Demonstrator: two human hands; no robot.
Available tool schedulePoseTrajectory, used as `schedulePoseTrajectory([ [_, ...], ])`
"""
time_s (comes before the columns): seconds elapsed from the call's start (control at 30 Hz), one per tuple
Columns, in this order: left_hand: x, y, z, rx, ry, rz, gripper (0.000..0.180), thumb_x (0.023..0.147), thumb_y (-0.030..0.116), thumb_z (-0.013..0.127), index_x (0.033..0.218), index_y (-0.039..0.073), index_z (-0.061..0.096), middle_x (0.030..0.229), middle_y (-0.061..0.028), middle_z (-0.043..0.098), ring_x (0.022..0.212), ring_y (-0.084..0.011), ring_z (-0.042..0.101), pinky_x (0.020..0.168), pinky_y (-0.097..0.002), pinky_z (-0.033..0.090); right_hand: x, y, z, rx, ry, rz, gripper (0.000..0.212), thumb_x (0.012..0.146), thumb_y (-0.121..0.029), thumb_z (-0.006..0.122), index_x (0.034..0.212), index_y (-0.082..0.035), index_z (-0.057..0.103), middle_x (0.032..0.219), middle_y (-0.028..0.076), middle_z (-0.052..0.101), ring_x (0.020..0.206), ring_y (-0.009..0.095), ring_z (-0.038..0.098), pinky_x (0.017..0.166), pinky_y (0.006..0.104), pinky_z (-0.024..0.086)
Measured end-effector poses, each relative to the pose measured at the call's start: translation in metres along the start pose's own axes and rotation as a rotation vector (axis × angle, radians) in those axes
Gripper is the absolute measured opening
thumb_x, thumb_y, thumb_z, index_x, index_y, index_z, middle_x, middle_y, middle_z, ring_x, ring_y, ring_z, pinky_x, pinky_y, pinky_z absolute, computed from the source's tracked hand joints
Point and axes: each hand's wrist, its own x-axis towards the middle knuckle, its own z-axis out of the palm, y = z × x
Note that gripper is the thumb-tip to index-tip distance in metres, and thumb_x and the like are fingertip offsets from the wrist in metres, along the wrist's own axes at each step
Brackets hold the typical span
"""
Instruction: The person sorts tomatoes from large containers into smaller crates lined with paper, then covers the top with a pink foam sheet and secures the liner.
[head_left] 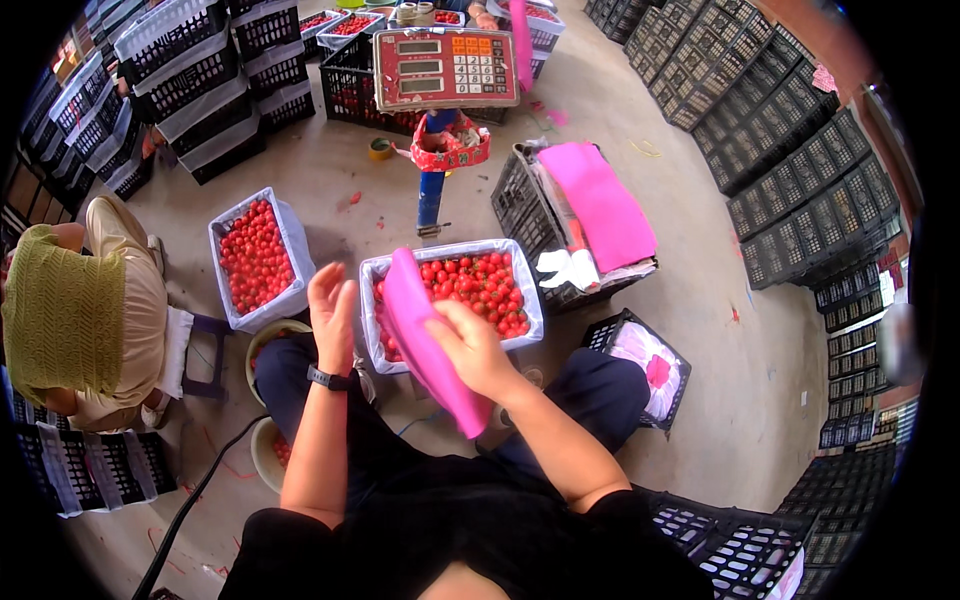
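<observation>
A bare, pale concrete floor (740, 400) is spreading through the whole room, with red scraps lying scattered over it. Along the right, tall walls of black slatted crates (810, 190) are lining the space, while stacked crates with pale liners (185, 75) are standing at the far left. A co-worker in a green knitted top (60, 310) is sitting on the left, facing away from the middle. Right of centre, a dark crate (525, 200) is bearing a bright pink sheet stack (600, 205), with something white hanging at its near edge. Between the wearer's knees, a lined crate (535, 310) is holding small red tomatoes (490, 290); a second lined crate (300, 260), also full of them, is standing just to its left. Beyond the middle one, a red keypad display (445, 68) is rising on a blue post (430, 200). A loose pink sheet (425, 330) is slanting over the left part of the middle crate and past its near edge. The right hand (470, 345) is gripping this sheet from the right; the left hand (332, 310) is hovering open left of it, holding nothing. A dark wristwatch (328, 379) is circling the left wrist. A tape roll (380, 149) is lying farther off, left of the post.
</observation>
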Motion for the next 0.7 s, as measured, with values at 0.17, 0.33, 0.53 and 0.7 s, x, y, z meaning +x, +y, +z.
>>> schedulePoseTrajectory([
  [0.17, -0.037, -0.116, -0.059, -0.287, -0.238, -0.82, 0.055, 0.085, 0.044, 0.044, 0.123, 0.005, 0.037, 0.123, -0.0105, 0.042, 0.109, -0.0204, 0.043, 0.094, -0.0332, 0.031, 0.031, -0.025, 0.028, 0.417, -0.129, 0.014, 0.015, 0.088, -0.014, 0.048, 0.096, -0.001, 0.051, 0.08, 0.001, 0.053, 0.073, 0.005, 0.047, 0.065, 0.0201, 0.04],
  [0.33, -0.049, -0.078, -0.027, -0.652, -0.189, -0.972, 0.046, 0.085, 0.043, 0.047, 0.113, 0.007, 0.047, 0.109, -0.0068, 0.053, 0.1, -0.0181, 0.05, 0.086, -0.0332, 0.041, 0.041, -0.033, -0.036, 0.543, 0.153, -0.009, 0.018, 0.089, -0.014, 0.048, 0.102, -0.004, 0.054, 0.089, -0.001, 0.057, 0.079, 0.004, 0.051, 0.07, 0.0182, 0.042],
  [0.53, -0.01, -0.122, -0.04, -0.414, -0.036, -0.716, 0.013, 0.084, 0.017, 0.055, 0.094, 0.008, 0.052, 0.079, -0.0012, 0.058, 0.069, -0.0102, 0.056, 0.065, -0.0263, 0.048, 0.052, 0.151, -0.131, 0.283, 0.308, 0.317, 0.018, 0.088, -0.015, 0.049, 0.101, -0.002, 0.05, 0.088, 0.001, 0.057, 0.077, 0.007, 0.052, 0.068, 0.021, 0.043],
  [0.7, -0.005, -0.178, -0.031, 0.207, -0.077, -0.737, 0.026, 0.078, 0.008, 0.058, 0.102, 0.005, 0.048, 0.079, -0.0036, 0.056, 0.065, -0.0111, 0.053, 0.053, -0.0236, 0.043, 0.026, 0.289, -0.165, -0.21, 0.329, 0.52, 0.041, 0.075, -0.005, 0.057, 0.113, -0.001, 0.042, 0.092, 0.016, 0.058, 0.087, 0.024, 0.057, 0.078, 0.0317, 0.043],
])
